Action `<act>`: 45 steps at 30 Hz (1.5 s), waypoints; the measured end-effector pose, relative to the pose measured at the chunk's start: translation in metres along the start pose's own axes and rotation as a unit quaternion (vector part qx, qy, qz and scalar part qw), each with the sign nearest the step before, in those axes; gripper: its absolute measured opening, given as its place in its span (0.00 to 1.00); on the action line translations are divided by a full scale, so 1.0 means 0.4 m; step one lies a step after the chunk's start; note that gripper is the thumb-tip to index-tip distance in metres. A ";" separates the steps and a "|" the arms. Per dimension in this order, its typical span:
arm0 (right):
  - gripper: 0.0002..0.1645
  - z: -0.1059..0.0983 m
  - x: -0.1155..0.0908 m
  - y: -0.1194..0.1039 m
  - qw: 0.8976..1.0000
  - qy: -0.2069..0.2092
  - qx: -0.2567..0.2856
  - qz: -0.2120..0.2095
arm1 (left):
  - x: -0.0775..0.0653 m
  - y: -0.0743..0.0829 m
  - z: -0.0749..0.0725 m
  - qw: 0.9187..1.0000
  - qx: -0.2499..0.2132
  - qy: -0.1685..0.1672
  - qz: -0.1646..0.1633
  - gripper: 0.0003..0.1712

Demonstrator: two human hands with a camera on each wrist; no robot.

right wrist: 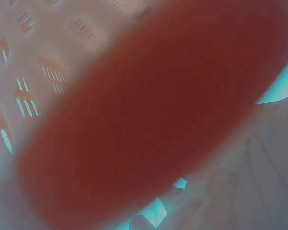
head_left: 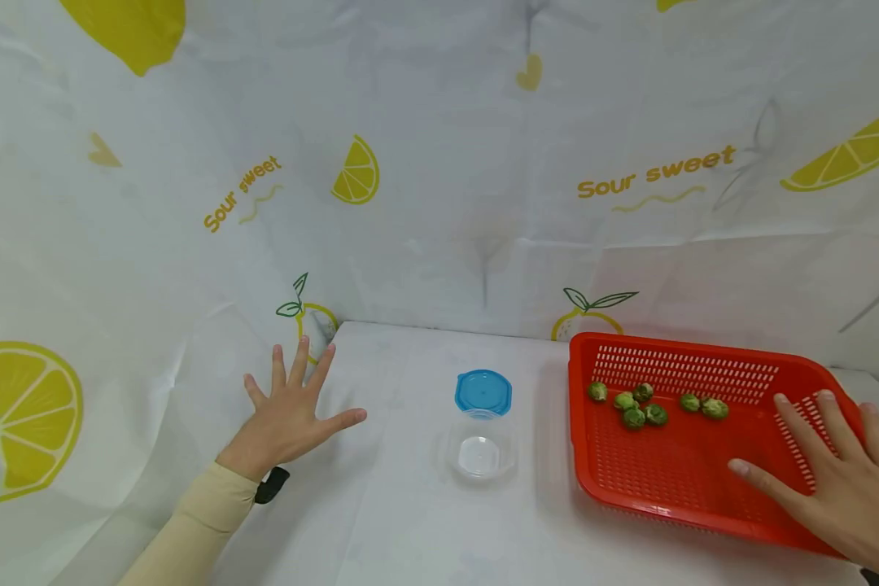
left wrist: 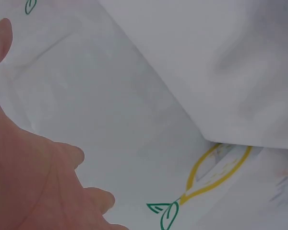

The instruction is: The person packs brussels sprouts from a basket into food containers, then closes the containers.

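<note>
My left hand [head_left: 289, 415] is spread wide over the left part of the white table, holding nothing. In the left wrist view its palm [left wrist: 33, 177] and fingers show against the white cloth. At the right, my right hand [head_left: 842, 480] is spread over the right end of a red plastic basket [head_left: 659, 505]. Several Brussels sprouts [head_left: 633, 417] lie on the basket's floor, toward its far left. A clear plastic tub [head_left: 478, 457] sits left of the basket, with a blue lid [head_left: 483, 391] just behind it. The right wrist view is filled by a blurred red surface [right wrist: 149, 120].
A white cloth with lemon prints [head_left: 439, 163] hangs behind the table and along its left side. The white tabletop [head_left: 395, 521] stretches between my left hand and the basket. The basket has raised, slotted walls.
</note>
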State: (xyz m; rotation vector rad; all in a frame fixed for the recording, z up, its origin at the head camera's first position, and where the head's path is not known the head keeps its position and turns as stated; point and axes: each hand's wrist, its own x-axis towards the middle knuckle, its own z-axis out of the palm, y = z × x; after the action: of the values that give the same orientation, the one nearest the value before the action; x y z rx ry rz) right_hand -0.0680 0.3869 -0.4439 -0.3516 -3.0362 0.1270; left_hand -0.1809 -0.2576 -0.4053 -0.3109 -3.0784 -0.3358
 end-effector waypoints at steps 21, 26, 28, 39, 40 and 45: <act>0.64 -0.129 0.112 0.030 0.986 -0.110 0.027 -0.123 | 0.099 0.108 0.164 0.918 -0.384 -0.094 0.003 0.48; 0.60 -0.172 0.142 0.009 0.985 -0.100 0.022 -0.141 | 0.129 0.159 0.214 0.836 -0.511 -0.198 0.026 0.41; 0.59 -0.177 0.153 0.004 0.985 -0.103 0.029 -0.139 | 0.139 0.170 0.234 0.814 -0.534 -0.228 0.031 0.39; 0.53 -0.145 0.244 0.017 0.978 -0.150 0.075 -0.127 | 0.150 0.176 0.295 0.748 -0.609 -0.263 -0.003 0.31; 0.53 -0.140 0.253 0.019 0.976 -0.157 0.083 -0.127 | 0.151 0.174 0.297 0.746 -0.612 -0.263 -0.005 0.31; 0.51 -0.116 0.283 0.028 0.972 -0.182 0.093 -0.119 | 0.155 0.178 0.302 0.737 -0.618 -0.272 -0.004 0.31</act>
State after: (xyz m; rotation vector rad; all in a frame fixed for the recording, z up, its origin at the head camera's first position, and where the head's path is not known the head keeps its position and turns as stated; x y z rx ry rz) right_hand -0.1712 0.4272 -0.3906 0.0621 -3.3538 0.5085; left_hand -0.2284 -0.1515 -0.5050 -0.4340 -2.6705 -2.6602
